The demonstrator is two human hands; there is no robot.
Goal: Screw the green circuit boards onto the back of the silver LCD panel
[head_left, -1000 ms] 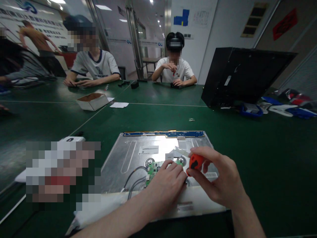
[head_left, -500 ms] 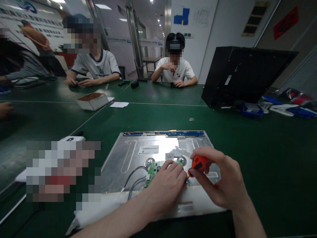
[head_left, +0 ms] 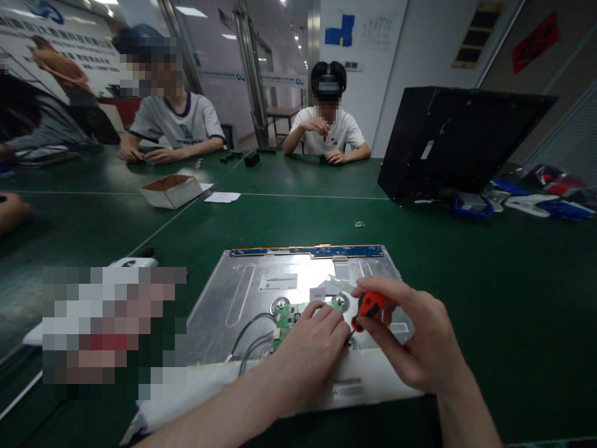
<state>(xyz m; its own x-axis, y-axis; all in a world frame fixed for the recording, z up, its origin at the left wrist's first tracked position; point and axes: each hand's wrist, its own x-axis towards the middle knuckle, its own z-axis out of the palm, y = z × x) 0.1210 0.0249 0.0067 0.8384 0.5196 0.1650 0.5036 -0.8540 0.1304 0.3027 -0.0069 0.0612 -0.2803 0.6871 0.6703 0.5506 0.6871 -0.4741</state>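
On the near green felt surface [head_left: 466, 280], our right hand [head_left: 420, 342] clamps the stubby orange screwdriver [head_left: 369, 306] over the flat silver panel [head_left: 242, 298]; our left hand [head_left: 312, 354], fingers curled together, presses the small green board [head_left: 289, 314].

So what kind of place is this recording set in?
Probably an electronics assembly or repair workshop: green work tables, a display panel lying face-down with its green circuit board exposed, an orange-handled screwdriver in the right hand, and other people seated with small parts.

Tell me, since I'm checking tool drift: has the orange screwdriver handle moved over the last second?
No: the orange screwdriver handle stays beside the green circuit board, only turning slightly.
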